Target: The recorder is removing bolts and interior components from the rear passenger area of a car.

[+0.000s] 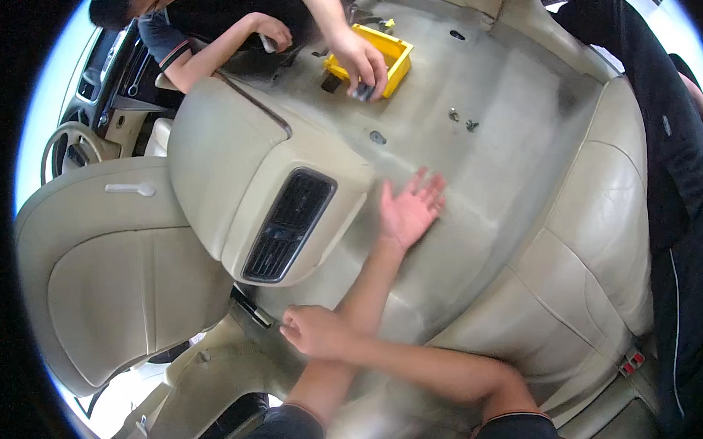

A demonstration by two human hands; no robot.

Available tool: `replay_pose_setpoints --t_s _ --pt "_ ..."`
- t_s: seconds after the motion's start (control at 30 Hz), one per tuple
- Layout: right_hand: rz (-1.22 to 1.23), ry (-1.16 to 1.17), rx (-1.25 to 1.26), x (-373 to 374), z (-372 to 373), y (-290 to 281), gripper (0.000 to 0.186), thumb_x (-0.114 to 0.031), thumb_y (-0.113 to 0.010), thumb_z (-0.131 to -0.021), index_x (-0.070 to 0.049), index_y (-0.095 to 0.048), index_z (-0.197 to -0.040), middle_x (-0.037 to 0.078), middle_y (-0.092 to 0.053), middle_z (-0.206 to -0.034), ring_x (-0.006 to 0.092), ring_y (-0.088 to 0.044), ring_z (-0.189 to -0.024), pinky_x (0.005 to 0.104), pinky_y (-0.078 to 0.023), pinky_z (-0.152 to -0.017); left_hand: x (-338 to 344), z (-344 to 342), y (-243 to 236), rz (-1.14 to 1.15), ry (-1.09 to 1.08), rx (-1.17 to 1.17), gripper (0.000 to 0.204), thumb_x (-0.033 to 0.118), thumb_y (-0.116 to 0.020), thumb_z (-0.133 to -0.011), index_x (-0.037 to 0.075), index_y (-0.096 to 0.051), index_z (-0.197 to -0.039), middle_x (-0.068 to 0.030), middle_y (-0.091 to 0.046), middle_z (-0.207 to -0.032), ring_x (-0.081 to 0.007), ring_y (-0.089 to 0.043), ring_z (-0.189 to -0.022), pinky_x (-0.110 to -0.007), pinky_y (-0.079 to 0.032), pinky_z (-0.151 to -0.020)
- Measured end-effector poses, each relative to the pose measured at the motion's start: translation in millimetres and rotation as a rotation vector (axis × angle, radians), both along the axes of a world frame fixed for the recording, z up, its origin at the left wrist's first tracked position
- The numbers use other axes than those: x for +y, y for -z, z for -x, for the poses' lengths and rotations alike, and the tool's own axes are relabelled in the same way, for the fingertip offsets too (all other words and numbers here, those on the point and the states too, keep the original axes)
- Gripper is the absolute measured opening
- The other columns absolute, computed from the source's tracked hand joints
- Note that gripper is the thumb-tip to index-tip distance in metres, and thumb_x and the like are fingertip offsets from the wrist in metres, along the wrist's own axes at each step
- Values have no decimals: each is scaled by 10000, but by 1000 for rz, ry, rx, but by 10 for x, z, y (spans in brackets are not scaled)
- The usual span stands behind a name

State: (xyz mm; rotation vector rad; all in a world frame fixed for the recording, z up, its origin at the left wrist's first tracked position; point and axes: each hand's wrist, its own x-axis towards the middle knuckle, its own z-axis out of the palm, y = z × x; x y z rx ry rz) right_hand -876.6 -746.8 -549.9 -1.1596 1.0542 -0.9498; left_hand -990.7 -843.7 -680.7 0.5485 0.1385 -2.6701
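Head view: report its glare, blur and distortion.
In the head view, bright light washes out the opening at lower left; the lens curves the front seatback's outer edge along the dark rim; the left hand looks slightly blurred; the console air vent reads sharper; soft sheen lies on the rear seat.

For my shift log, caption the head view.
Left hand open, palm up, over the car floor; right hand across the left forearm; a co-worker's hand at the yellow bin.

text: none legible | labels: none legible | numbers: none legible | signs: none legible
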Motion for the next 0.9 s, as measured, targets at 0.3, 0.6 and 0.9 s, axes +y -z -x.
replay_pose_setpoints --t_s 0.3,0.6,0.9 --pt "34 182 36 -81 118 -114 179 -193 -534 -847 -21 -566 -886 165 -625 -845 348 -608 -806 447 -478 -688 -496 288 -34 38 -384 -160 480 428 -375 -945 52 -488 -1223 -134 -500 -1245 -279 -460 -1184 -441 -354 -1000" --pt "-90 62 -21 -40 70 -56 189 -189 -548 -845 -4 -577 -868 176 -635 -848 360 -612 -826 453 -483 -717 -280 12 173 57 -129 80 319 284 -398 -967 67 -548 -1147 -131 -599 -1116 -263 -573 -1015 -379 -472 -815" --pt "-51 -3 32 28 -74 88 221 -216 -563 -839 4 -576 -861 204 -636 -794 374 -624 -798 456 -487 -730 712 -1517 -199 176 77 -267 295 235 -488 -928 91 -531 -1182 -130 -610 -1107 -259 -594 -946 -376 -475 -780"
